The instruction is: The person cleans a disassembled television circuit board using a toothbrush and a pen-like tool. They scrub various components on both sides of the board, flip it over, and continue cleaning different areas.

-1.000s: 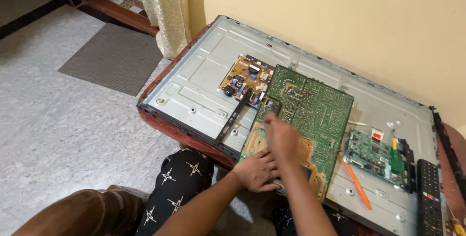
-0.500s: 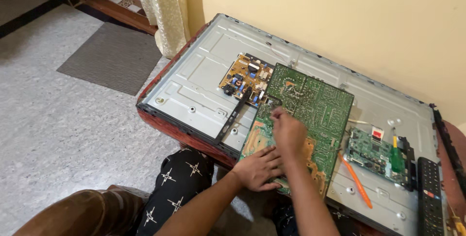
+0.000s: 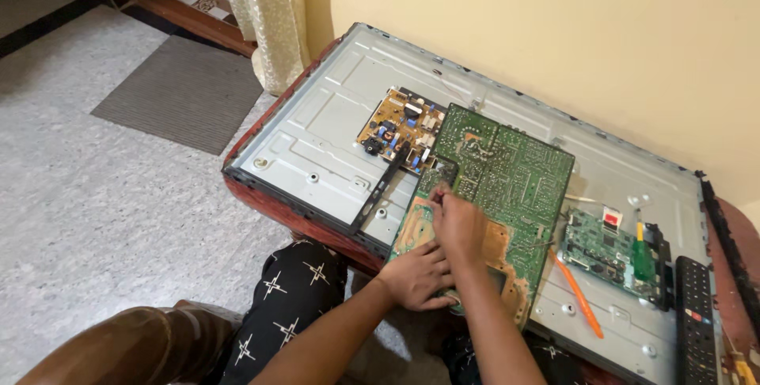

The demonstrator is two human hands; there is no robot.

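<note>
A small tan circuit board with blue parts [image 3: 400, 129] lies on the grey sheet-metal television back panel [image 3: 317, 144], toward its left half. Just right of it, a large green printed circuit board [image 3: 507, 171] rests tilted over the panel's near edge. The left hand [image 3: 416, 276] lies flat, fingers spread, on that board's near corner. The right hand [image 3: 459, 223] presses bunched fingertips onto the board; whether they pinch anything I cannot tell. Farther right lie an orange-handled screwdriver [image 3: 578, 296], a small green board [image 3: 613, 250] and a black remote control [image 3: 697, 318].

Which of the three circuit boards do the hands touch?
The large green board in the middle, under both hands; the brown board and the small green board lie untouched.
</note>
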